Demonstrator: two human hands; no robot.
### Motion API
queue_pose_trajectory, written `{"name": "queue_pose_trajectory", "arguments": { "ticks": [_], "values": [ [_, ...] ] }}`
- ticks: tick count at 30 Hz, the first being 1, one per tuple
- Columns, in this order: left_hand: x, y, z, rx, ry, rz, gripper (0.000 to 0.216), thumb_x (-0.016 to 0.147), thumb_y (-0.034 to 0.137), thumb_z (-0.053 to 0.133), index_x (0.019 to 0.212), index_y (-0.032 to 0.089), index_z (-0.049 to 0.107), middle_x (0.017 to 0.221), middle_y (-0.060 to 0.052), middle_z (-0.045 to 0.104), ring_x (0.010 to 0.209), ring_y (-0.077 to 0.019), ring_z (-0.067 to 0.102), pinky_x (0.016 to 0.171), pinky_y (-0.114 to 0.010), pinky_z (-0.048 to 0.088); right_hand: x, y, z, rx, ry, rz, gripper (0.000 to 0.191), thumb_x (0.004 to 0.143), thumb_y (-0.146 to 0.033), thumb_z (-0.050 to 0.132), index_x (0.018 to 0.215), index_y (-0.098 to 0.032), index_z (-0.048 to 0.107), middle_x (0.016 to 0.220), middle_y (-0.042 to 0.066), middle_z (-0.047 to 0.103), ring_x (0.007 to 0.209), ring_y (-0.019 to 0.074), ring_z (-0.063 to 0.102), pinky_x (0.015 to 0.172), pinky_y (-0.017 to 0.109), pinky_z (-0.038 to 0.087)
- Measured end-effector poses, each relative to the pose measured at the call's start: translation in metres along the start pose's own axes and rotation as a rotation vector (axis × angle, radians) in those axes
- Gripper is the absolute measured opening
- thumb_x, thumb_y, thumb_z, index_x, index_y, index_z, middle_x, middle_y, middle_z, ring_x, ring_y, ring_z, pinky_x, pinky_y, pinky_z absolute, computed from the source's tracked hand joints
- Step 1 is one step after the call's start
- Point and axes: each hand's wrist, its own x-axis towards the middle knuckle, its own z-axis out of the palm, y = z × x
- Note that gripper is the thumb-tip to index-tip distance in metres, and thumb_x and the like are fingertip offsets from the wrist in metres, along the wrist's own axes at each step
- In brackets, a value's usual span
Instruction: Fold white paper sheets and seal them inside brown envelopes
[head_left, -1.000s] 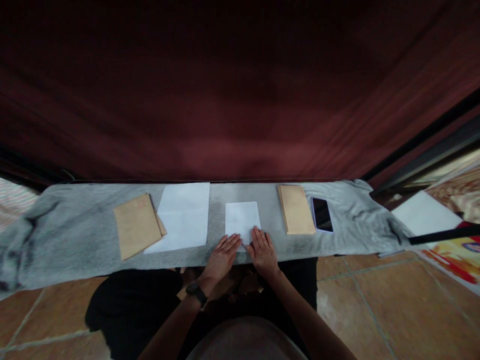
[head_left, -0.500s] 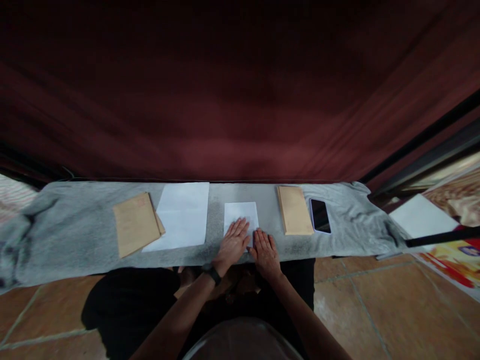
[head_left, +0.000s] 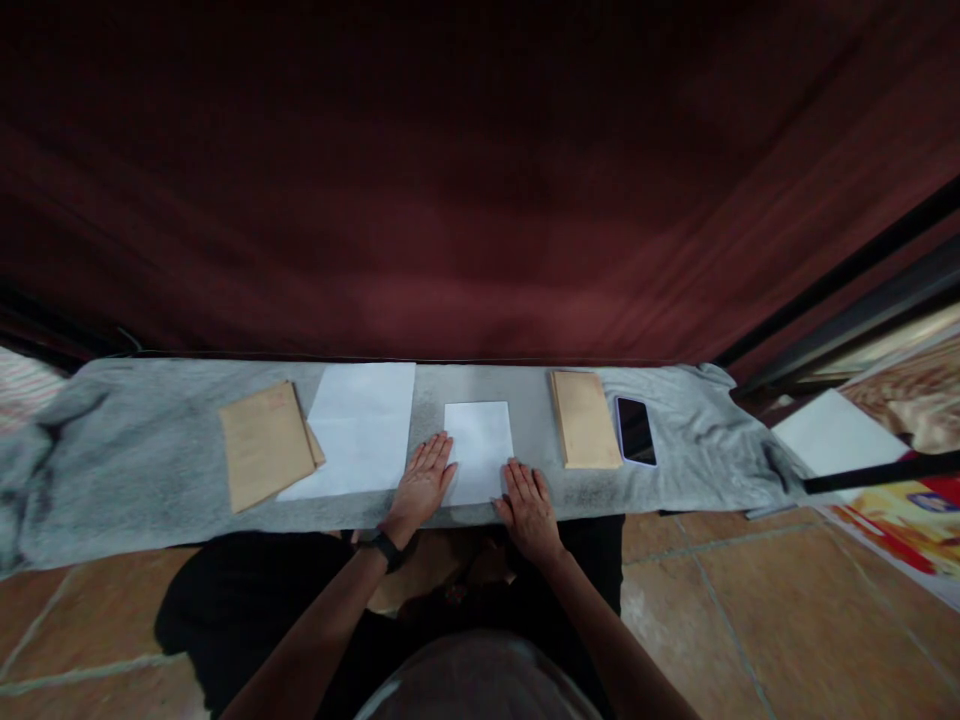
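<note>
Palms press down on a small folded white sheet [head_left: 478,440] lying mid-bench on a grey cloth [head_left: 150,470]. The left hand [head_left: 424,478] lies spread and flat at the sheet's 8 o'clock edge, and the right hand [head_left: 527,497] lies equally flat at its 5 o'clock corner. Both hands have fingers fully extended and grip nothing. A larger white sheet [head_left: 356,430] sits just beside the folded one at 9 o'clock, with a brown envelope [head_left: 262,445] beyond it. A second brown envelope [head_left: 585,420] and a dark phone [head_left: 635,430] lie at 3 o'clock. Smoothing of this kind likely goes best with even pressure from the whole palm, one hand anchoring while the other strokes outward, since the soft cloth could let the paper creep or wrinkle. A dark red curtain [head_left: 480,200] hangs at 12 o'clock.
</note>
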Motion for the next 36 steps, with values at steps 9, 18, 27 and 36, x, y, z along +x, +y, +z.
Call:
{"name": "queue_pose_trajectory", "arguments": {
  "ticks": [9,18,27,36],
  "values": [
    [-0.045,0.027,-0.022,0.04,-0.128,0.105,0.053,0.094,0.033,0.053,0.145,0.021,0.05,0.152,-0.011,0.051,0.145,-0.0308,0.04,0.121,-0.056,0.026,-0.005,0.007,0.0,0.042,-0.003,-0.056,0.055,0.102,-0.036,0.047,0.152,-0.012,0.041,0.156,0.017,0.044,0.145,0.03,0.039,0.119,0.052,0.034],
    [-0.028,0.031,-0.007,0.083,-0.284,0.112,0.055,0.082,0.001,0.047,0.134,0.015,0.058,0.144,-0.019,0.057,0.135,-0.032,0.053,0.113,-0.051,0.042,0.001,0.004,-0.003,0.005,-0.034,-0.071,0.051,0.099,-0.035,0.052,0.144,-0.01,0.051,0.15,0.019,0.05,0.14,0.0333,0.045,0.116,0.053,0.036],
    [-0.02,0.035,-0.042,-0.016,-0.217,0.115,0.039,0.09,0.004,0.046,0.117,0.023,0.067,0.125,-0.007,0.07,0.122,-0.0241,0.062,0.105,-0.042,0.05,0.008,0.017,-0.009,0.158,-0.059,-0.047,0.039,0.096,-0.025,0.055,0.134,-0.02,0.063,0.144,0.011,0.059,0.133,0.0269,0.054,0.114,0.049,0.04],
    [-0.055,0.03,-0.042,-0.421,-0.062,-0.056,0.018,0.096,0.025,0.055,0.106,0.025,0.07,0.11,-0.003,0.075,0.105,-0.0189,0.07,0.096,-0.034,0.056,-0.001,0.03,-0.021,0.538,-0.064,0.053,0.024,0.099,-0.031,0.054,0.105,-0.024,0.076,0.103,0.006,0.078,0.1,0.0228,0.071,0.092,0.04,0.056]
  ]
}}
